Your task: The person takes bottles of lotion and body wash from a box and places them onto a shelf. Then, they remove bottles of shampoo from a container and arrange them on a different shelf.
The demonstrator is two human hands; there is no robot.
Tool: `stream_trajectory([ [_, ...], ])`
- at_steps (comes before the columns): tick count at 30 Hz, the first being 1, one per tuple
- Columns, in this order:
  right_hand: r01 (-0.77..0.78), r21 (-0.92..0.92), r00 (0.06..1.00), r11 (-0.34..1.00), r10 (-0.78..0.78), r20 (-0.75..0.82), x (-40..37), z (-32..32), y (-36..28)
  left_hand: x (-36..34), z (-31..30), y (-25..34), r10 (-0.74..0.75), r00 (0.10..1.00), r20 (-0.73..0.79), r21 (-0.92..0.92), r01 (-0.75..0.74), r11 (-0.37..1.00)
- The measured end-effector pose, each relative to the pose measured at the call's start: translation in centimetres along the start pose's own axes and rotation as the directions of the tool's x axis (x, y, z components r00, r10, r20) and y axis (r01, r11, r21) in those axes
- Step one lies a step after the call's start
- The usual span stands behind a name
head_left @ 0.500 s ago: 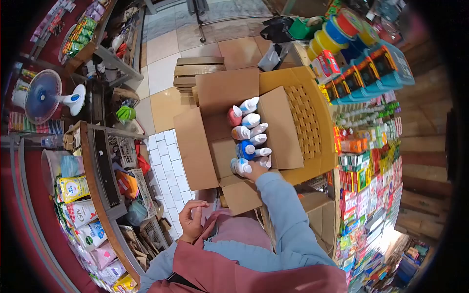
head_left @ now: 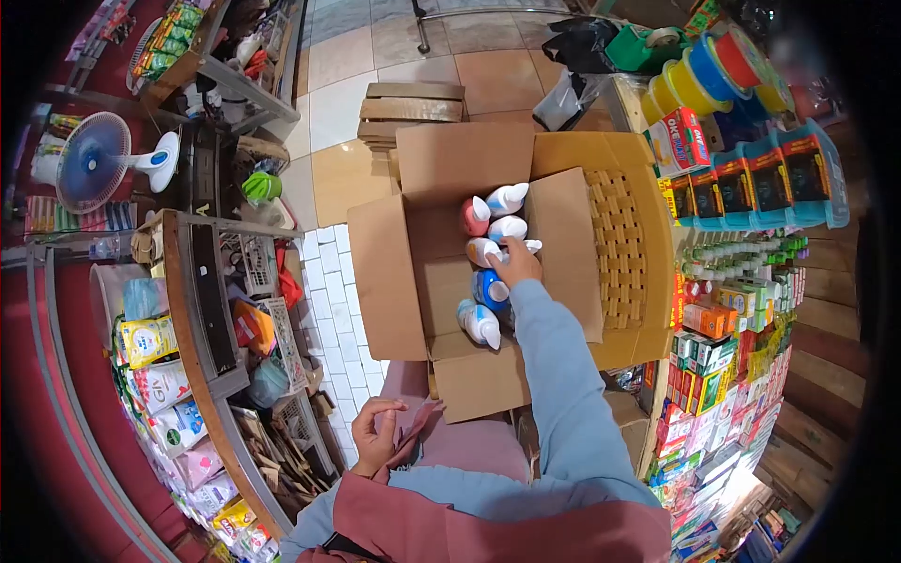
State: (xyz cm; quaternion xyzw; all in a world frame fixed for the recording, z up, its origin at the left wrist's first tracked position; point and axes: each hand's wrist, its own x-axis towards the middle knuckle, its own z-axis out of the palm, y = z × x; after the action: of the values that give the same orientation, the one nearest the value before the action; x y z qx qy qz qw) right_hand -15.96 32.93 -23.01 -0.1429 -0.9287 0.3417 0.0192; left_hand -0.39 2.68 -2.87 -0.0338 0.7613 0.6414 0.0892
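Observation:
An open cardboard box [head_left: 383, 281] stands before me, with several plastic bottles upright or leaning in it. My right hand [head_left: 516, 266] is inside the box, fingers closed around the top of a white bottle [head_left: 531, 246] in the row. Just left of it is another white bottle [head_left: 482, 251]. A blue bottle [head_left: 490, 289] stands below my fingers, and a white bottle [head_left: 479, 324] leans nearest me. Farther back are a red bottle [head_left: 475, 218] and more white ones. My left hand [head_left: 377, 433] is loosely curled near my lap, with nothing visible in it.
The box rests by a woven-seat chair [head_left: 619, 253]. Wooden slats [head_left: 413, 101] lie behind it. Shelves of small boxed goods [head_left: 704, 357] line the right, below a blue tray [head_left: 788, 178]. On the left are a fan [head_left: 94, 164] and a counter with packets [head_left: 150, 342].
My right hand has moved from the near end of the bottle row toward its middle. The nearest white bottle now leans more. The view has shifted slightly; my left hand stays curled near my lap.

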Motion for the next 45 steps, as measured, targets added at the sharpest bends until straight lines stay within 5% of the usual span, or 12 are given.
stream_trajectory([
  [8, -0.084, 0.010, 0.971, 0.996, 0.079, 0.225, -8.1, -0.2, -1.7, 0.6, -0.2, 0.7, -0.020, 1.000, -0.023, 0.000, 0.020, 1.000],
  [11, 0.001, -0.109, 0.901, 0.994, 0.047, 0.432, -12.0, 1.0, -0.2, 0.8, 0.0, 0.8, -0.012, 1.000, -0.009, 0.016, 0.012, 1.000],
  [14, 0.038, -0.091, 0.902, 0.995, 0.005, 0.431, -10.4, 1.0, 0.5, 0.8, 0.3, 0.5, -0.018, 1.000, -0.001, 0.006, 0.018, 1.000],
  [15, -0.079, 0.011, 0.947, 0.997, 0.072, 0.313, -9.2, 0.3, -0.6, 0.7, 0.3, 0.4, -0.022, 1.000, 0.004, 0.003, 0.022, 1.000],
  [19, 0.045, 0.064, 0.991, 0.997, -0.036, -0.128, -1.9, -1.1, -2.2, 0.9, 0.2, 0.4, -0.027, 0.999, 0.021, 0.022, 0.026, 0.999],
  [22, -0.053, -0.073, 0.988, 0.996, 0.063, 0.138, 0.7, 2.6, 1.1, 0.8, 0.2, 0.2, -0.024, 0.999, 0.028, 0.032, 0.023, 0.999],
  [25, -0.074, -0.119, 0.974, 0.990, 0.097, 0.204, 0.9, 3.8, 1.6, 0.6, 0.2, 0.1, -0.033, 0.999, 0.030, 0.028, 0.032, 0.999],
  [34, 0.319, 0.174, 0.928, 0.932, -0.344, 0.141, -2.7, -3.8, -5.7, 3.7, 0.9, 1.7, -0.033, 0.991, 0.132, 0.310, -0.010, 0.951],
  [39, 0.520, 0.447, 0.701, 0.728, -0.663, 0.263, -6.5, -14.6, -14.5, 7.0, 1.0, 2.8, -0.031, 0.965, 0.261, 0.582, -0.132, 0.802],
  [42, 0.459, 0.695, 0.574, 0.553, -0.782, 0.244, -7.4, -17.7, -17.9, 8.2, 1.4, 4.0, -0.028, 0.934, 0.357, 0.459, -0.149, 0.876],
  [43, 0.416, 0.768, 0.531, 0.487, -0.816, 0.230, -7.4, -17.8, -18.4, 7.4, 1.6, 3.5, -0.247, 0.906, 0.343, 0.044, 0.247, 0.968],
  [45, 0.273, 0.853, 0.524, 0.445, -0.812, 0.256, -6.6, -16.9, -18.8, 6.4, 0.9, 3.6, -0.431, 0.788, 0.440, 0.199, 0.382, 0.902],
])
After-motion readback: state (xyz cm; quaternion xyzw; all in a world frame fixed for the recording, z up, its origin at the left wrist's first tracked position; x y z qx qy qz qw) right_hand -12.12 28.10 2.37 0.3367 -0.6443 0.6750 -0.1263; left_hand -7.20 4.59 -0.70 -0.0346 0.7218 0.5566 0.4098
